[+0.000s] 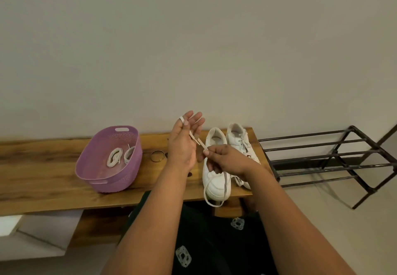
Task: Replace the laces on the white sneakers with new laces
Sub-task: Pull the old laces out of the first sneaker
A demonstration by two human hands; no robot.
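Two white sneakers stand side by side on the wooden bench (43, 167). The near sneaker (216, 180) has no lace in its eyelets; the far sneaker (239, 141) is still laced. My left hand (184, 139) is raised above the bench with its fingers spread, and a white lace (198, 140) is looped over its index finger. My right hand (223, 156) pinches the same lace just above the near sneaker. The lace's tail hangs in a loop over the bench's front edge.
A purple plastic basket (103, 180) on the bench to the left holds two coiled white laces (113, 156). A metal ring (157, 156) lies between basket and shoes. A black metal shoe rack (335, 158) stands at the right. A plain wall is behind.
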